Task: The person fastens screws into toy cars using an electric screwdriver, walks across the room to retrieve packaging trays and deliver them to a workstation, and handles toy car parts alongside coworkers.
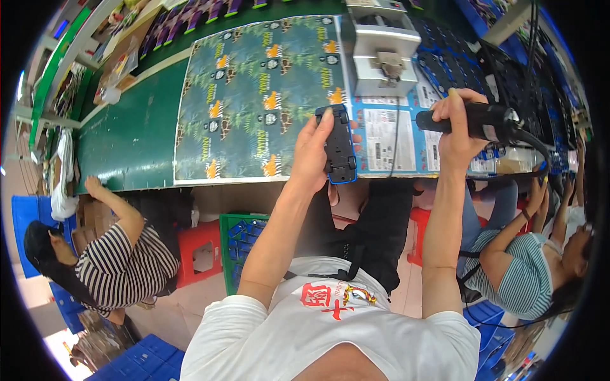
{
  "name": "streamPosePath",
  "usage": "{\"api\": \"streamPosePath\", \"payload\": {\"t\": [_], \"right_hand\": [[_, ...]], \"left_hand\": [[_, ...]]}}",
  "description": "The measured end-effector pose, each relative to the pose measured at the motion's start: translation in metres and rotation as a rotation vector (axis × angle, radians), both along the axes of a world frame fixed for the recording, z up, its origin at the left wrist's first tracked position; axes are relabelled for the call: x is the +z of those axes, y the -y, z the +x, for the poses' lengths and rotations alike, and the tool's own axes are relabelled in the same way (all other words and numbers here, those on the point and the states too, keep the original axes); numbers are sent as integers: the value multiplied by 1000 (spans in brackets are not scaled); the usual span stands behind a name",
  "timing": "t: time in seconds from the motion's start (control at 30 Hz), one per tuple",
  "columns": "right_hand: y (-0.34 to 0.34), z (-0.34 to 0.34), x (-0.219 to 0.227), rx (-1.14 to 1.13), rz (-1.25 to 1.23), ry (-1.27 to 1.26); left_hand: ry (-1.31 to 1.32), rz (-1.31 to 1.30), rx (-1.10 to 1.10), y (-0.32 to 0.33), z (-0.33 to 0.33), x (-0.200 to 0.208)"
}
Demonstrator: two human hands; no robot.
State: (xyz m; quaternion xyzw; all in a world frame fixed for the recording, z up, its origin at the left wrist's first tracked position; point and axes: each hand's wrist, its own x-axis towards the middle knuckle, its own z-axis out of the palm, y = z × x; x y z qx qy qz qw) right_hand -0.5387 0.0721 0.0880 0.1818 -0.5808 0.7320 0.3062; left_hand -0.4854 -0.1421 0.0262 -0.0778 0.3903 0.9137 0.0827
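My left hand (310, 155) is closed round a toy car body (342, 152), black underneath with a blue rim. The thumb lies across its upper end, and fingertips show at its right side. My right hand (460, 136) grips a black electric screwdriver (492, 123) with a cable running from its right end. The tool lies about level over the bench, apart from the toy car; its bit cannot be made out. Below both hands, the green bench (127, 140) carries a printed sheet with animal pictures (244, 114) and a blue-and-white printed sheet (384, 143).
A silver metal machine (384, 60) stands behind my hands. Blue-and-black toy parts (448, 63) lie at the right; purple-and-green pieces (190, 22) line the back. People sit at left (124, 267) and right (518, 270). A green crate (225, 254) with blue pieces stands beside my left arm.
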Motion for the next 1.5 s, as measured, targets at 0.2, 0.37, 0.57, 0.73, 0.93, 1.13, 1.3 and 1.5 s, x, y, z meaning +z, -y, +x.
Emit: {"api": "streamPosePath", "payload": {"t": [0.2, 0.37, 0.57, 0.73, 0.93, 1.13, 1.3, 1.5], "right_hand": [[25, -13, -29, -82, 154, 117], [32, -11, -14, 107, -16, 145], [-1, -18, -6, 258, 10, 135], [18, -43, 46, 301, -131, -155], [44, -69, 40, 155, 29, -81], [71, -62, 58, 5, 94, -19], [78, -69, 64, 27, 169, 58], [52, -36, 57, 443, -165, 126]], "left_hand": [[-121, -124, 16, 28, -2, -21], [-107, -143, -10, 28, -5, -26], [-36, -154, -63, 29, -8, -22], [-71, -238, -83, 29, -6, -21], [-79, -296, -9, 15, -4, -15], [-94, -326, 10, 13, -5, -10], [-31, -242, -16, 22, -5, -11], [-74, -205, -22, 24, -9, -25]]}}
